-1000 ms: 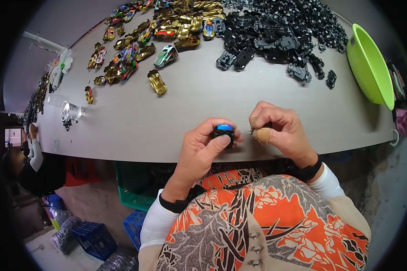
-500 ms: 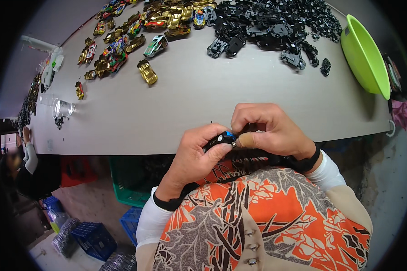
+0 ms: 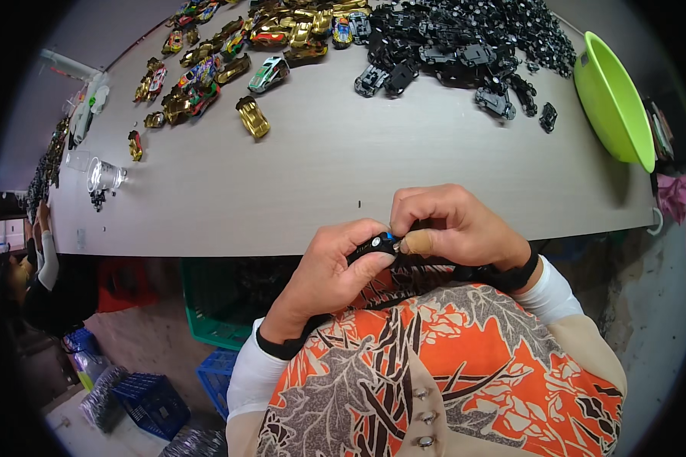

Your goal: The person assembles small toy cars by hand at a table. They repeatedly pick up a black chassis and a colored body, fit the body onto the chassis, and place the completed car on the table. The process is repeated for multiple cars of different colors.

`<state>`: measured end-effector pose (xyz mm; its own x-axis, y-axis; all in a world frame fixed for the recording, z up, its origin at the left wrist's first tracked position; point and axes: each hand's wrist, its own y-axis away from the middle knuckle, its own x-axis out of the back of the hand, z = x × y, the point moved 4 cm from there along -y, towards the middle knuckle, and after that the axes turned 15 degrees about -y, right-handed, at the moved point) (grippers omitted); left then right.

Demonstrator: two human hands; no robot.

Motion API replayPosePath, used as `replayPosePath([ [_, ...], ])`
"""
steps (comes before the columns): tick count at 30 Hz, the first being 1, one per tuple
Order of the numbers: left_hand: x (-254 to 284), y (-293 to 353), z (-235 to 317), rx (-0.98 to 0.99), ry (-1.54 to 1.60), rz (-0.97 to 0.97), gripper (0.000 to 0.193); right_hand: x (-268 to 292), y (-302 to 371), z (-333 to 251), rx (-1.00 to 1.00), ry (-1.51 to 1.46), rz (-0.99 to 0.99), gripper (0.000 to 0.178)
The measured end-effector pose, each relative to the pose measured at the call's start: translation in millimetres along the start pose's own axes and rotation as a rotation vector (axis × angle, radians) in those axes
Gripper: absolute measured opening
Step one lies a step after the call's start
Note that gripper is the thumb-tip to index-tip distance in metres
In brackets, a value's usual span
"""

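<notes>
My left hand (image 3: 335,263) is closed around a small black toy car (image 3: 372,244) with a bit of blue on it, held just over the table's near edge. One pale wheel faces up between thumb and forefinger. At the car's right end my right hand (image 3: 457,228) is pinched, its thumb wrapped in tan tape. A tiny silvery bit shows at that thumb's tip; what exactly the fingers grip is hidden. Beyond my hands, a gold toy car (image 3: 252,117) lies alone on the grey table (image 3: 282,190).
Gold and coloured car bodies (image 3: 301,30) are heaped at the far left-centre, black car bases (image 3: 450,53) at the far right. A green basin (image 3: 613,103) leans at the right edge. At left stand clear cups (image 3: 105,175); a green crate (image 3: 213,324) sits below the table. Another person (image 3: 46,282) works far left.
Both hands stay together at the toy car, which has shifted slightly down and tilted a little. The view has moved slightly; the piles look the same.
</notes>
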<state>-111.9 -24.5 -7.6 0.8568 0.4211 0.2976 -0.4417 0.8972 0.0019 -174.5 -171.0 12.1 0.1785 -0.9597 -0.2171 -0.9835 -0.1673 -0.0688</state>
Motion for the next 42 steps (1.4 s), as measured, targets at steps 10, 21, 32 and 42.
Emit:
replayPosePath([
  [10, -2, 7, -6, 0.088, -0.317, 0.057, 0.014, -9, -1, 20, -0.017, 0.353, 0.139, 0.005],
  [21, 66, 109, -44, 0.489, -0.274, 0.313, 0.03, 31, -58, -3, 0.239, 0.593, 0.069, 0.024],
  [32, 125, 113, -27, 0.425, -0.519, 0.676, 0.024, 83, -69, -12, 0.166, 0.96, 0.249, 0.031],
  [42, 145, -75, -24, 0.43, -1.278, 0.489, 0.029, 104, -15, -24, 0.238, 0.529, 0.63, 0.013],
])
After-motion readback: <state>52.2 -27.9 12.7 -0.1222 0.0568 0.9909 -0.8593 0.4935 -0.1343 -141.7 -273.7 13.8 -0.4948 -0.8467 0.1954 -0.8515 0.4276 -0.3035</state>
